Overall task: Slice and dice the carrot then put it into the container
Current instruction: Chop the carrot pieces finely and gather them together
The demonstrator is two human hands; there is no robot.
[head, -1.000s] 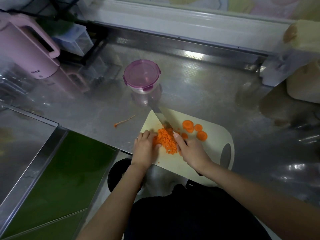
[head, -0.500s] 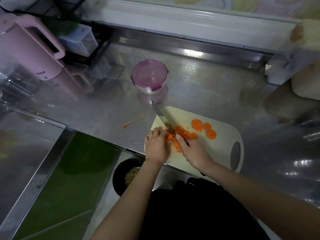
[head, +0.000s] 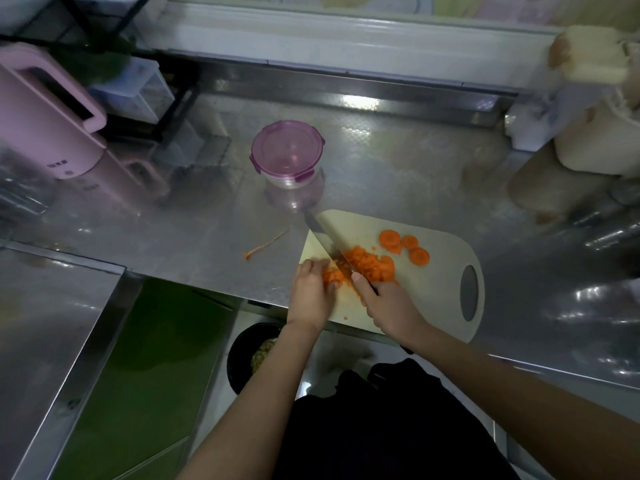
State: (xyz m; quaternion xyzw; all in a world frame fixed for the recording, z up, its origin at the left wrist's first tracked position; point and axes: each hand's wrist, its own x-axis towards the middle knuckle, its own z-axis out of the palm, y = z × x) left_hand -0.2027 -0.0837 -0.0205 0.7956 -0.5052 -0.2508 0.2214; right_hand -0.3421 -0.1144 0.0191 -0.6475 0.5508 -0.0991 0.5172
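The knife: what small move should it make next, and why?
Probably a chop down through the carrot pile: the right hand grips the knife with its blade across the pile, the left hand touches its left side, and the round slices beside it wait uncut.
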